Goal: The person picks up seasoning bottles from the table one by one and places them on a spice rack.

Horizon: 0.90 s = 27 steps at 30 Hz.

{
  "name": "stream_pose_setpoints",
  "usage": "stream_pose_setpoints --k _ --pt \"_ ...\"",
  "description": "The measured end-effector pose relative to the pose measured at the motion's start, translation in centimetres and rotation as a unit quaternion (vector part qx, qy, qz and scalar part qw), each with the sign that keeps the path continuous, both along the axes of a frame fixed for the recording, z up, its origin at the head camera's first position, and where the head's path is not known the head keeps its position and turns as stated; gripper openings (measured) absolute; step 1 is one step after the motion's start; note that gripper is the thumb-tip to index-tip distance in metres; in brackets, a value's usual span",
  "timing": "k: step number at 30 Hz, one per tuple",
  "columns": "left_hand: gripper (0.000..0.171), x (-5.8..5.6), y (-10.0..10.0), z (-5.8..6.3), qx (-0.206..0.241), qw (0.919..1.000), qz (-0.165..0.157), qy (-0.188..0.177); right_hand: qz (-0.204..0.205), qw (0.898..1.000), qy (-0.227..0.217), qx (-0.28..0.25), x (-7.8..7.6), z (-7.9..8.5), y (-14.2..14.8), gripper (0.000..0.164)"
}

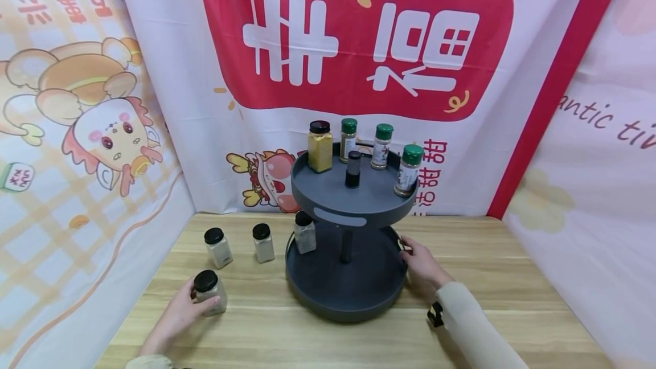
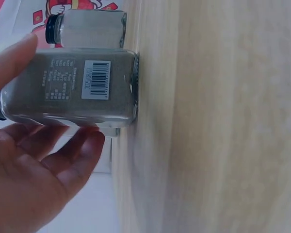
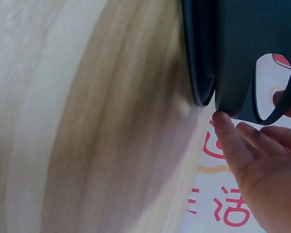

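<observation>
My left hand [image 1: 180, 313] holds a square clear spice jar [image 1: 217, 296] with a black lid, thumb on one side and fingers on the other. In the left wrist view a barcode label shows on this jar [image 2: 63, 87] of grey-brown powder, which stands on the table. A dark grey two-tier round rack [image 1: 344, 307] stands at the middle. At the right edge of its lower tier, my right hand [image 1: 424, 261] pinches the wall. The right wrist view shows the fingertips outside the wall, with the thumb partly visible by the slot handle [image 3: 281, 114].
Two black-lidded jars, a left one [image 1: 220, 250] and a right one [image 1: 263, 245], stand left of the rack. Another black-lidded jar [image 1: 306, 237] sits on the lower tier. Above are a yellow-filled jar [image 1: 320, 151] and several green-capped shakers [image 1: 408, 172]. Printed cloth [image 1: 174, 147] surrounds the wooden table.
</observation>
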<state>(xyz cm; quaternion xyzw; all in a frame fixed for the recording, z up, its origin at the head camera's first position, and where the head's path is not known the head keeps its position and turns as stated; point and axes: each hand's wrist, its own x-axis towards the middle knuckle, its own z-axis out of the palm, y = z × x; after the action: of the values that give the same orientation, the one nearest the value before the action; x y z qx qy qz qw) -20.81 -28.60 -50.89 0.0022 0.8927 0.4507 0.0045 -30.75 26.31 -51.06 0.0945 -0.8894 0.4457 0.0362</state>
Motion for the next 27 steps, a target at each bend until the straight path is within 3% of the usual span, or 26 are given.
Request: stream_pose_setpoints --k 12,22,27 --pt "0.059 -0.75 -0.31 -0.7 0.055 0.9984 0.001 0.016 0.015 0.999 0.034 0.017 -0.3 -0.78 0.16 0.045" --pt "0.068 -0.83 -0.49 -0.67 0.056 0.9984 -0.003 -0.002 0.012 0.999 0.034 0.025 -0.25 -0.81 0.08 0.046" --pt "0.066 -0.91 -0.4 -0.74 0.048 0.9987 -0.013 0.012 0.015 0.999 0.035 0.034 -0.16 -0.89 0.15 0.046"
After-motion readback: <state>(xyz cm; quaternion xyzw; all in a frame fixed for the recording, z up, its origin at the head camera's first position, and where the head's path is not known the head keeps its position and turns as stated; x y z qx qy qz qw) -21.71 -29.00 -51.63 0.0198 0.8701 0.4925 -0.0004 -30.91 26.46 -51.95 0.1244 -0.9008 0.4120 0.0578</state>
